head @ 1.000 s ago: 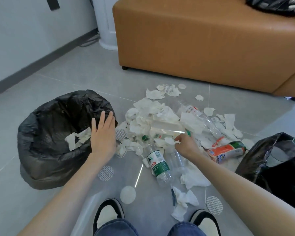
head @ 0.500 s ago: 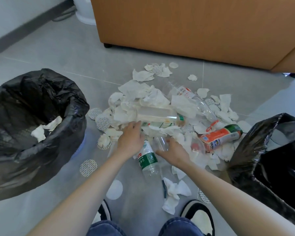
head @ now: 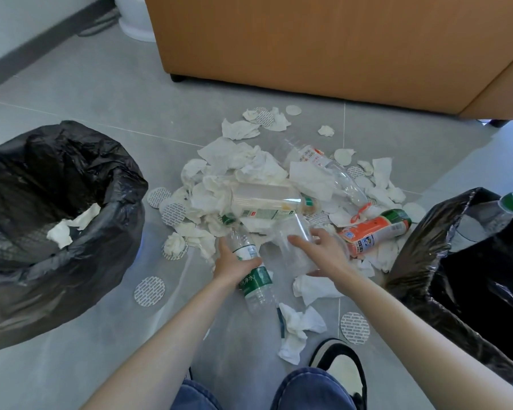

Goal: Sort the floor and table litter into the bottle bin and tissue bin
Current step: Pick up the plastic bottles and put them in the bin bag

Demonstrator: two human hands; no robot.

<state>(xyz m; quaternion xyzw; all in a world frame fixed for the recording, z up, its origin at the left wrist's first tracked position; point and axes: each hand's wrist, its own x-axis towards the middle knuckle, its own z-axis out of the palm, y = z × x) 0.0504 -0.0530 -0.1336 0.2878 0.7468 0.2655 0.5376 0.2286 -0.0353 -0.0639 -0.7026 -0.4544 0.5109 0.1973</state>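
We see 2 hands low in the litter pile, mid-floor. L hand [head: 233,264] is wrapped round the green-label water bottle [head: 258,281], which lies on the tile w/ its cap end pointing into the pile. R hand [head: 323,253] grasps a clear unlabelled bottle [head: 296,229], thumb on the near side, fingers over the far side; can't tell if it's off the floor. The 2 bottles sit just beside each other. Tissue bin [head: 57,285], black-bagged, stands at L w/ a few tissues [head: 68,226] inside. Bottle bin [head: 412,270] at R holds 1 green-capped bottle [head: 486,217]. Btwn R hand and that bin lies an orange-label bottle [head: 373,232]. Beyond the hands a big clear bottle [head: 264,199] rests on crumpled tissue [head: 249,161]. Round white discs [head: 149,291] dot the tile. Tan sofa [head: 308,39] behind; 1 shoe [head: 342,371] at bottom.
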